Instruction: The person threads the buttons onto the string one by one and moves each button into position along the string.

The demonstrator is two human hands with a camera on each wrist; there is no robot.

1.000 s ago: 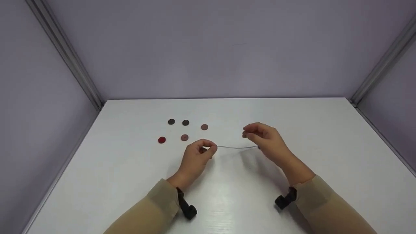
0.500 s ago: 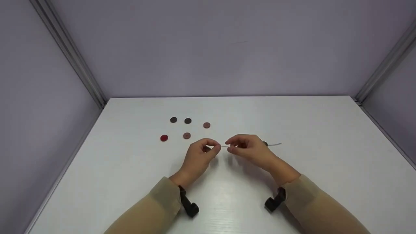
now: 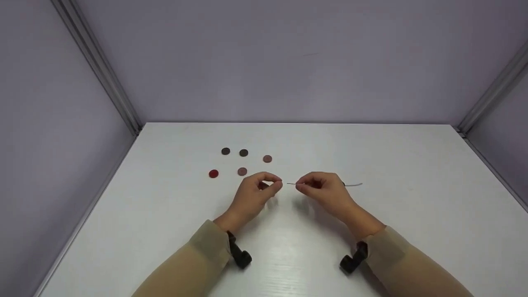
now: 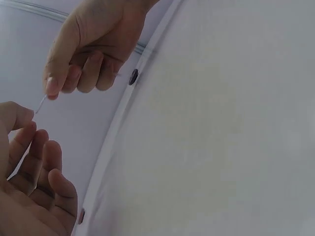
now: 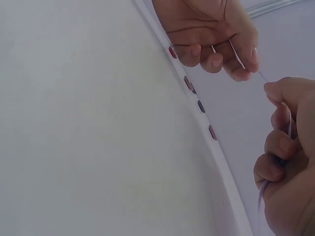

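My left hand (image 3: 275, 185) hovers just over the white table (image 3: 396, 173), thumb pressed to forefinger. A thin pale sliver (image 5: 237, 55) shows in that pinch; I cannot tell what it is. My right hand (image 3: 300, 186) pinches a thin pale thread (image 3: 354, 184) close to its left end. That short free tip (image 4: 41, 101) points at my left fingertips, a small gap away. The rest of the thread trails right over the table. A dark button (image 4: 133, 76) sits on the thread just behind my right fingers.
Several loose buttons lie left of my hands: two dark ones (image 3: 225, 151) (image 3: 243, 153), a brown one (image 3: 267, 159), a red one (image 3: 213, 173) and a pinkish-brown one (image 3: 242, 171). Lilac walls with metal corner posts (image 3: 103, 74) close in the table.
My right hand came down and left from above the thread and now pinches it beside my left hand. The thread lies further right, a dark button on it. The left hand stayed put.
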